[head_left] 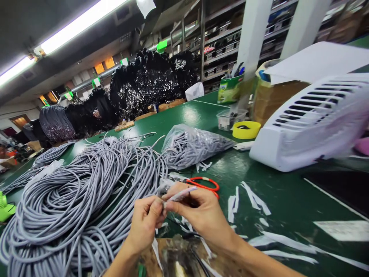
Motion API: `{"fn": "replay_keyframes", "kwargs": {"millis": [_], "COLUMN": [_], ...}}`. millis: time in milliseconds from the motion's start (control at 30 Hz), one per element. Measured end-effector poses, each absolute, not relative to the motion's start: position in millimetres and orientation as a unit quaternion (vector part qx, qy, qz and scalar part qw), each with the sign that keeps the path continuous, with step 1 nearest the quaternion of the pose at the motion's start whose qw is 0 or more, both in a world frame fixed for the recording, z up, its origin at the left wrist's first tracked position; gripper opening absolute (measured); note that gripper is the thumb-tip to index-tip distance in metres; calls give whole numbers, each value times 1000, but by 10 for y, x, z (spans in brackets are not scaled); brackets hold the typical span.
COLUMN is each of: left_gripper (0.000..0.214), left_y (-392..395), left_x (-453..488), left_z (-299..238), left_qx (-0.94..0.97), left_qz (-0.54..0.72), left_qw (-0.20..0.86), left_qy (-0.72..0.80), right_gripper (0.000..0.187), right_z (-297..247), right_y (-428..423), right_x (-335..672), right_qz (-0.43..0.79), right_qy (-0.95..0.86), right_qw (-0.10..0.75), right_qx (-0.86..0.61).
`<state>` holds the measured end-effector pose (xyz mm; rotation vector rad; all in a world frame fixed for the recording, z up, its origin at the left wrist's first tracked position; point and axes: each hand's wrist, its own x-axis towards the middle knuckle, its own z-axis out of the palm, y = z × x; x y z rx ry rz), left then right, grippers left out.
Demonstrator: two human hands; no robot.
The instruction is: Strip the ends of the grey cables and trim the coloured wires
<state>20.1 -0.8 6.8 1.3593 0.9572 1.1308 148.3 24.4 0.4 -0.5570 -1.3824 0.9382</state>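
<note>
Through the feed, my left hand (147,217) and right hand (200,207) pinch a slim pale piece (182,193) between their fingertips. I judge it light and bendable, best held near its end; grey cables (34,219) lie left of the left hand.

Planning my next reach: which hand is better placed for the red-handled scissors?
Probably the right hand: the scissors' red handles lie just beyond it, while the left hand is farther off, beside the grey cables. Both seem to pinch a pale piece, so the right would likely need freeing first.
</note>
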Motion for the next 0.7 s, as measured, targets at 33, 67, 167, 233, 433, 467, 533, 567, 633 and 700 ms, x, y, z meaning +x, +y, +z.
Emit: {"fn": "replay_keyframes", "kwargs": {"millis": [33,67,167,233,433,467,533,567,633,700], "left_gripper": [48,47,43,41,41,41,41,41,40,38], "left_y": [-13,-19,-42,-57,-35,-22,1,9,17,18], "left_x": [216,232,281,309,314,301,273,260,239,227], "left_z": [68,68,64,62,44,40,37,40,50,65], "left_qx": [568,564,549,545,512,507,498,492,479,472], "left_qz": [475,478,486,486,483,485,485,485,487,493], "left_qw": [536,534,539,549,623,638,662,671,683,685], "left_qy": [406,411,415,407,342,319,281,270,259,253], "right_gripper": [28,27,23,22,20,19,18,18,18,17], "right_z": [-9,-25,-74,-98,-82,-65,-28,-13,-1,-14], "right_y": [236,228,207,197,166,166,174,181,199,219], "right_x": [1474,1466,1443,1436,1450,1452,1450,1446,1435,1426], "right_qz": [399,385,321,241,-10,2,59,91,148,186], "right_qy": [-593,-583,-586,-603,-674,-678,-680,-678,-673,-673], "right_qw": [652,665,681,691,685,685,683,681,676,667], "right_qx": [-253,-266,-298,-316,-276,-268,-262,-261,-260,-260]}}
